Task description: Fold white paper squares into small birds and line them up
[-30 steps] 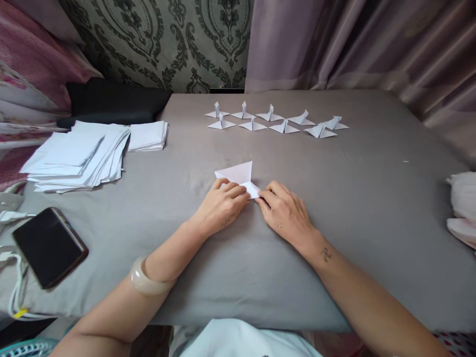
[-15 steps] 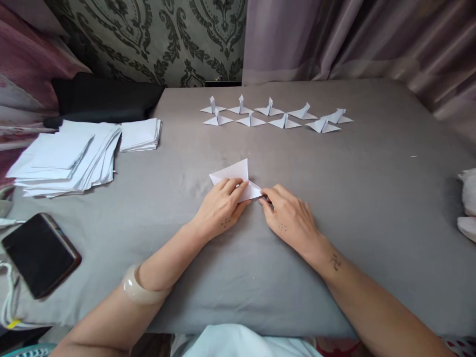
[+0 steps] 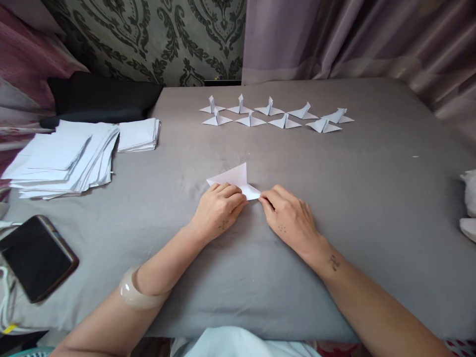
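A partly folded piece of white paper [image 3: 235, 174] is held between my two hands, low over the grey cloth. My left hand [image 3: 220, 204] is closed on its near edge, fingers curled over the front and covering part of it. With thumb and index finger, my right hand [image 3: 284, 213] pinches the paper's pointed right corner. One peak of the paper stands up behind my left fingers. Farther back, several folded white paper birds [image 3: 250, 119] stand in two rows, wings spread.
Stacks of white paper sheets [image 3: 74, 158] lie at the left, a smaller stack [image 3: 137, 135] beside them. A black phone [image 3: 39, 258] and a white cable [image 3: 6, 292] are at the near left. Black fabric [image 3: 104, 96] lies behind the stacks. A white object [image 3: 469, 193] shows at the right edge.
My left fingers have drawn back slightly toward me and curled onto the paper's near edge. The paper has tipped and shifted slightly left. My right hand keeps its pinch on the corner.
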`<state>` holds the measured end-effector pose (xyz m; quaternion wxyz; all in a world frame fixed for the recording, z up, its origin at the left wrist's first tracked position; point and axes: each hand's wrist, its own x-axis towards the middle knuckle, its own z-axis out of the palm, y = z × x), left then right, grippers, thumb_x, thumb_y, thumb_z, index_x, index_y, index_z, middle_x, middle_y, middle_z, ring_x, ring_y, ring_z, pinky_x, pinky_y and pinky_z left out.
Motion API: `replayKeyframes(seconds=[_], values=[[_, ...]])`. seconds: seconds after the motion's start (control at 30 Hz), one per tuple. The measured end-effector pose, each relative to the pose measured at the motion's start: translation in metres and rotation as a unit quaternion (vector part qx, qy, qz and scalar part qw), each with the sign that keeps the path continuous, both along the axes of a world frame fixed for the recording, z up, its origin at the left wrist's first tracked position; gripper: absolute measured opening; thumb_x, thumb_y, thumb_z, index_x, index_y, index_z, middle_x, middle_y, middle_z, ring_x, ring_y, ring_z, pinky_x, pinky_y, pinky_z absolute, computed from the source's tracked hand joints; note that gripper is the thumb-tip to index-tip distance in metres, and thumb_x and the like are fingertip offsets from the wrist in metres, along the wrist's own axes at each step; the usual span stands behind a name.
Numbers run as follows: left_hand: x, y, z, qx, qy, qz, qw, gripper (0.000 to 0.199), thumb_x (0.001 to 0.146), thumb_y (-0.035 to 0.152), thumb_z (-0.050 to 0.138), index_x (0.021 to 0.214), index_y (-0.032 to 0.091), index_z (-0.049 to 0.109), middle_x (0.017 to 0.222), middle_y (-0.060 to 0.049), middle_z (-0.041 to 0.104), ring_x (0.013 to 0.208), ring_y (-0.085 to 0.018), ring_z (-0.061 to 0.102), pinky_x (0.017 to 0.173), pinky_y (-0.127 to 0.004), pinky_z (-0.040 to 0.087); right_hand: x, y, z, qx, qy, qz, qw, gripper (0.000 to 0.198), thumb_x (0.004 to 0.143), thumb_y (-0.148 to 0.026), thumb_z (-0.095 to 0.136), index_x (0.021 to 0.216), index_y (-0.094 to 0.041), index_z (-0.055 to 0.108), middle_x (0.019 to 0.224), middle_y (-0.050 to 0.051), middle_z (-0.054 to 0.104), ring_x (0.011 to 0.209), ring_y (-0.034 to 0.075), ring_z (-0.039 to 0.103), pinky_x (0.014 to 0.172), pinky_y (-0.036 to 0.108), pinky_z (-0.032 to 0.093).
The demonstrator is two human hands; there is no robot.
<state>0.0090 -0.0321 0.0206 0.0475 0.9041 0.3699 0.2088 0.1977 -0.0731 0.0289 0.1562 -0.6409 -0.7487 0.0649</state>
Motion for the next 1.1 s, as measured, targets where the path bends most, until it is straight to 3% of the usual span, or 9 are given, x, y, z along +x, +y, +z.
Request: replayKeyframes(seconds=[0.23,0.43,0.8,1.0,1.1], values=[[0.013,-0.003,0.0,-0.06,-0.045,0.088,0.993,0.032,0.097,0.032,0.047,0.075,0.017,0.067,0.077,-0.005,0.066,0.073,-0.015,0.058,0.067,-0.028,0.043,0.002,0.005,-0.003,-0.032,0.066,-0.023,0.997,0.02,0.093,-0.03,0.049,0.089,-0.023,0.067,0.087,0.001,0.065,0.066,0.012,0.057,0.058,0.027,0.033],[0.016,0.002,-0.002,-0.086,-0.034,0.135,0.987,0.025,0.093,0.033,0.055,0.077,0.018,0.066,0.075,-0.003,0.065,0.073,-0.016,0.058,0.062,-0.026,0.04,-0.001,0.008,-0.002,-0.044,0.09,-0.06,0.993,0.017,0.09,-0.028,0.051,0.084,-0.023,0.066,0.086,0.0,0.066,0.067,0.012,0.057,0.058,0.026,0.032],[0.015,0.015,0.009,-0.131,0.013,0.13,0.983,0.018,0.087,0.033,0.062,0.077,0.019,0.067,0.077,-0.003,0.07,0.067,-0.017,0.061,0.051,-0.025,0.032,0.005,0.015,-0.001,-0.081,0.126,-0.051,0.987,0.017,0.085,-0.026,0.052,0.081,-0.023,0.067,0.086,0.002,0.068,0.069,0.014,0.058,0.06,0.026,0.037],[0.014,0.017,0.008,-0.131,0.002,0.124,0.984,0.018,0.087,0.033,0.061,0.077,0.02,0.068,0.077,-0.002,0.071,0.067,-0.017,0.063,0.051,-0.025,0.034,0.029,0.025,0.006,-0.188,0.288,-0.083,0.935,0.018,0.077,-0.031,0.057,0.078,-0.021,0.072,0.067,0.001,0.068,0.06,0.014,0.058,0.056,0.025,0.042],[0.013,0.018,0.007,-0.131,-0.001,0.119,0.984,0.019,0.087,0.034,0.061,0.077,0.02,0.069,0.078,-0.002,0.072,0.067,-0.017,0.064,0.051,-0.025,0.035,0.03,0.024,0.007,-0.187,0.291,-0.085,0.934,0.018,0.076,-0.032,0.058,0.078,-0.022,0.072,0.067,0.0,0.067,0.06,0.013,0.058,0.056,0.025,0.042]])
